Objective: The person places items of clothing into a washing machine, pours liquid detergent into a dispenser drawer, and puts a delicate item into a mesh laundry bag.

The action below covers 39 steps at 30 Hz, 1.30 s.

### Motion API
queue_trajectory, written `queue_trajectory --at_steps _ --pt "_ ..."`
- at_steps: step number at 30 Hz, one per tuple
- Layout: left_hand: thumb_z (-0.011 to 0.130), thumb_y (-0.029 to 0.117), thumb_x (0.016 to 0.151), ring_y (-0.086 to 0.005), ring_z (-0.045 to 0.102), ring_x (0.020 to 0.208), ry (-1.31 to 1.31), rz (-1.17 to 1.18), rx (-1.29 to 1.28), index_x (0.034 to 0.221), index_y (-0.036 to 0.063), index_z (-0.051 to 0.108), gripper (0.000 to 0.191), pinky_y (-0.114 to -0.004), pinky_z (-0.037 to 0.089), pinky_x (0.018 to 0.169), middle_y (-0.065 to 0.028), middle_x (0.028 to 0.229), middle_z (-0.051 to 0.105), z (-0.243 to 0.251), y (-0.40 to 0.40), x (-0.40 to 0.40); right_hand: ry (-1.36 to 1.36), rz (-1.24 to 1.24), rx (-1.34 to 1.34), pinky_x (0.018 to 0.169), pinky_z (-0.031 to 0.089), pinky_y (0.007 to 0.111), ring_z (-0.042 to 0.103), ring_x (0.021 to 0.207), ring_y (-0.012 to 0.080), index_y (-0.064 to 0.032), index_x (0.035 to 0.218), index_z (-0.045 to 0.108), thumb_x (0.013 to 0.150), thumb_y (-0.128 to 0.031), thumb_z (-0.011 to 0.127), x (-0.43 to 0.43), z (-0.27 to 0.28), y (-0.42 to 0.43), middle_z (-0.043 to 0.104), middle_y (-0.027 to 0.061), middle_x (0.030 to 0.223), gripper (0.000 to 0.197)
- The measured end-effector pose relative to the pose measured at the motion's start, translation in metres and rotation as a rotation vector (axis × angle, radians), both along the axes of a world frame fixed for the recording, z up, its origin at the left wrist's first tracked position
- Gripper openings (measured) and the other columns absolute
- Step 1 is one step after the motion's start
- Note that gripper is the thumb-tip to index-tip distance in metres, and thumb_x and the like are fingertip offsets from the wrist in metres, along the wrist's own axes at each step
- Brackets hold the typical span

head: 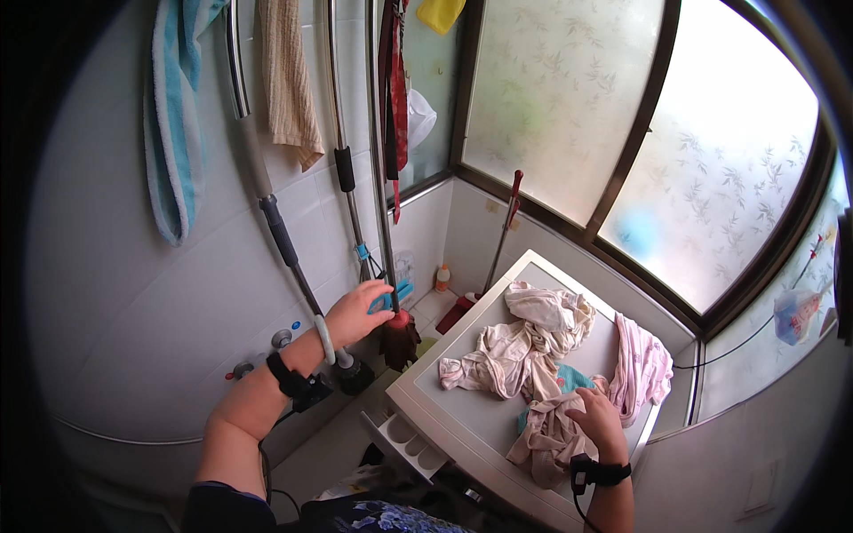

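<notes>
My left hand (356, 313) is raised left of a front-loading washing machine (453, 426), thumb and fingers apart. A blue object (402, 290) shows behind their gap; I cannot tell whether they touch it. My right hand (603, 423) is over the machine's right side, fingers loosely spread at a crumpled pinkish garment (553, 433); contact is unclear. Teal cloth (572, 378) shows beneath the clothes. Farther back are bunched cream garments (550, 313), and at the right edge lies folded pink fabric (640, 366). The machine's detergent drawer (408, 443) is pulled out, its compartments visible.
Long mop poles (343, 170) lean along the tiled left wall beside a blue towel (174, 133) and a beige towel (290, 80). A red dustpan (456, 313) and an orange bottle (442, 278) stand in the corner. Frosted windows (560, 100) border the back.
</notes>
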<state>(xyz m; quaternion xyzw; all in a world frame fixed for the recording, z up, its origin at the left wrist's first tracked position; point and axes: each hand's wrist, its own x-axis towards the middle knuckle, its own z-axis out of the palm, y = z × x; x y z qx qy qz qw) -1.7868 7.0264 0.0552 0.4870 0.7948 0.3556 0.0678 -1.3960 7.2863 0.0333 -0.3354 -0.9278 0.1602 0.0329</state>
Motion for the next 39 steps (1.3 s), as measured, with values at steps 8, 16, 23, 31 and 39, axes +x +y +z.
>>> queue_trajectory --at_steps 8,16,23,31,39 --pt "0.065 0.023 0.077 -0.0324 0.055 0.103 0.265 0.164 0.218 0.115 -0.0002 0.054 0.046 -0.036 0.043 0.092 -0.0227 0.109 0.056 0.093 0.274 -0.197 0.025 0.088 -0.163 0.074 0.047 0.041 0.059 0.084 0.0354 -0.0010 0.090 0.061 0.075 -0.027 0.065 -0.137 -0.021 0.028 0.062 0.0188 0.087 0.030" --pt "0.055 0.011 0.081 -0.0363 0.049 0.110 0.259 0.504 -0.055 0.108 -0.0006 0.054 0.029 -0.038 0.045 0.093 -0.0200 0.131 0.036 0.054 0.395 -0.325 -0.071 -0.104 -0.290 0.073 0.046 0.040 0.059 0.082 0.0321 -0.0026 0.081 0.062 0.074 -0.031 0.065 -0.170 -0.072 0.052 0.061 0.0162 0.083 0.029" --pt "0.051 0.009 0.083 -0.0336 0.041 0.121 0.052 0.681 -0.148 0.121 0.0022 0.051 0.039 -0.037 0.046 0.094 -0.0123 0.148 0.011 0.023 0.432 -0.387 0.039 -0.158 -0.219 0.060 0.044 0.042 0.058 0.068 0.0364 -0.0002 0.078 0.058 0.079 -0.026 0.064 -0.187 -0.077 0.050 0.059 0.0200 0.075 0.026" --pt "0.051 0.000 0.073 -0.0371 0.049 0.109 0.191 0.659 0.266 0.106 -0.0082 0.050 0.034 -0.037 0.041 0.095 -0.0265 0.125 0.041 0.015 0.446 -0.418 0.012 -0.220 -0.328 0.062 0.043 0.043 0.058 0.070 0.0353 -0.0007 0.077 0.057 0.077 -0.029 0.064 -0.197 -0.075 0.061 0.059 0.0196 0.073 0.029" --pt "0.049 -0.001 0.076 -0.0381 0.052 0.103 0.390 0.613 0.610 0.115 -0.0078 0.047 0.040 -0.038 0.045 0.089 -0.0245 0.118 0.044 0.120 0.450 -0.373 0.072 -0.194 -0.353 0.061 0.042 0.043 0.057 0.069 0.0347 -0.0011 0.078 0.057 0.078 -0.030 0.064 -0.190 -0.072 0.057 0.059 0.0191 0.072 0.030"
